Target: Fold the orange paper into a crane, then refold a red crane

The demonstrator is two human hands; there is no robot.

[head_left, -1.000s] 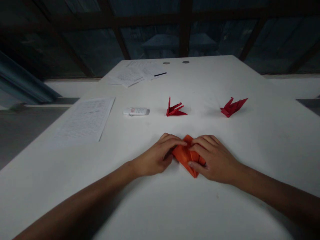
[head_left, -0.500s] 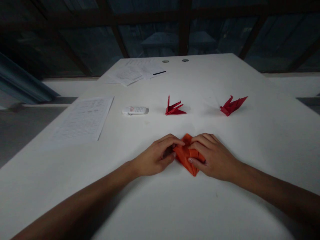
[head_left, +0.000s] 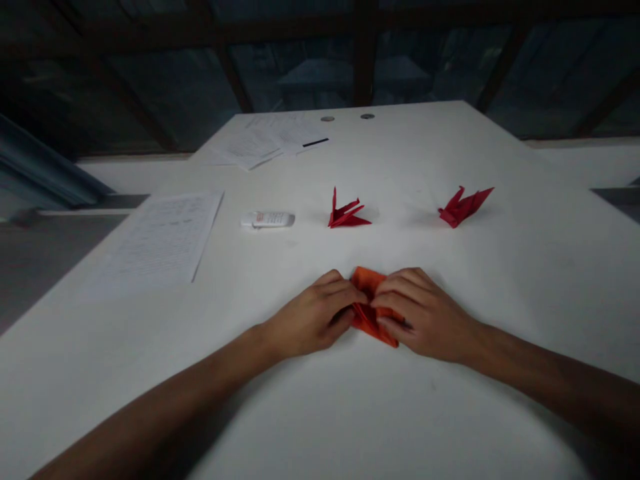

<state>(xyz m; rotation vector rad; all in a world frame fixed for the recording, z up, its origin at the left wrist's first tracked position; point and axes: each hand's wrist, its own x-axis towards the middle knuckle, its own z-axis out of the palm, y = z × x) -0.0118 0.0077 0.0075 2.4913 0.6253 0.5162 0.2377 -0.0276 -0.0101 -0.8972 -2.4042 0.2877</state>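
Observation:
A partly folded sheet of orange origami paper (head_left: 373,325) lies on the white table between my hands. My left hand (head_left: 320,313) has its thumb and fingers closed on the paper's left side. On the right, my right hand (head_left: 425,313) grips the other side, fingers on top and thumb at the near part. The fingers hide much of the folds. Beyond my hands, a red paper crane (head_left: 347,215) stands near the middle, and a second red paper crane (head_left: 464,208) stands farther right.
A white capped tube-like item (head_left: 267,220) with print lies left of the nearer crane. Printed sheets (head_left: 163,233) lie at the left, with more papers (head_left: 260,143) at the back. Two round grommets (head_left: 367,117) sit by the table's far edge, before dark windows.
The orange paper has been turned or refolded a little, and its outline differs. My left fingers have closed in on it. The view has shifted slightly.

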